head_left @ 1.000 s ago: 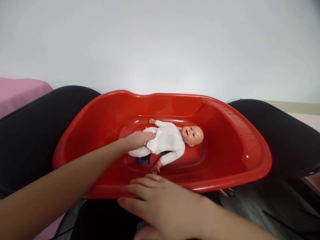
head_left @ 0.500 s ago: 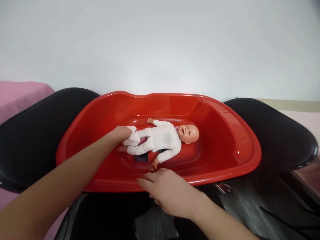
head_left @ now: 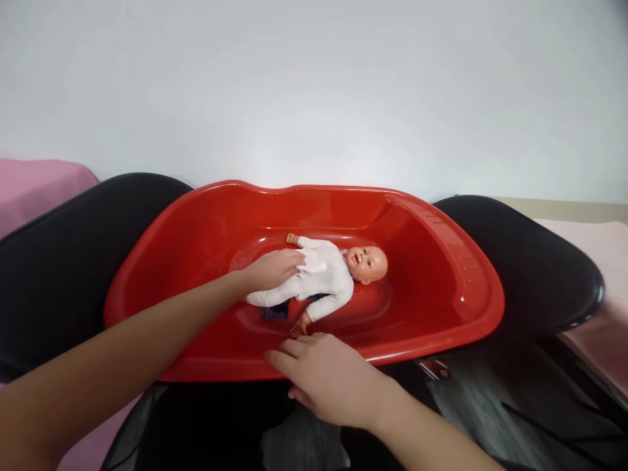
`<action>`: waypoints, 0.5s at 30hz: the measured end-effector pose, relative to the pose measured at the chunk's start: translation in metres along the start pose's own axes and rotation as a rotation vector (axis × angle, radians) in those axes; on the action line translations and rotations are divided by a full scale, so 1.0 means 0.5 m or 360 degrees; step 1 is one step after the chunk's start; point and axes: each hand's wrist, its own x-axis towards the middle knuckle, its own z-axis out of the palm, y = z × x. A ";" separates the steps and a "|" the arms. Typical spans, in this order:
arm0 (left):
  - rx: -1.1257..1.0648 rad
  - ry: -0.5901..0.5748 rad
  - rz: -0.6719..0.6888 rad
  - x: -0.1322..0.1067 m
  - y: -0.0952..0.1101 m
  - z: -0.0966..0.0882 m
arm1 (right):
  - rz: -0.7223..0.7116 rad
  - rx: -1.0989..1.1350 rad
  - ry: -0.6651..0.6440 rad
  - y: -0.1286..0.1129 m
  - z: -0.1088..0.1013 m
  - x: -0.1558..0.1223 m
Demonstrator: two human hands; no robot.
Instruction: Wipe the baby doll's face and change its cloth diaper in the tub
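A bald baby doll (head_left: 331, 271) in a white bodysuit lies on its back in a red baby bathtub (head_left: 432, 288), head to the right. My left hand (head_left: 272, 268) reaches over the doll's hips, closed on a pale cloth (head_left: 314, 261) pressed to its belly. That hand and wrist cover part of the legs and the feet. On the tub's near rim is my right hand (head_left: 328, 376), its fingers bent over the edge and the thumb on the outside, just below the doll's near hand.
Black seats (head_left: 530, 268) stand at both ends of the tub. Pink cloth (head_left: 39, 190) covers something at the far left, and a white wall (head_left: 314, 91) rises behind. A small dark patch (head_left: 275, 311) shows on the tub floor beside the doll.
My left hand has moved right with the cloth, from the doll's lower legs up to its belly. The right hand stays on the rim, and the doll lies as before.
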 end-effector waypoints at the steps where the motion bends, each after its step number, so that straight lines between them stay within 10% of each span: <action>1: 0.0036 -0.0067 0.0099 -0.002 -0.002 0.014 | 0.0009 0.0006 -0.0011 0.000 0.000 0.002; 6: 0.0197 -0.0400 0.0238 -0.011 -0.035 0.057 | 0.0040 0.0033 -0.0045 0.001 0.003 0.008; 15: 0.0190 -0.1031 -0.0398 -0.023 -0.026 0.014 | 0.0056 0.0072 -0.0050 -0.003 0.002 0.010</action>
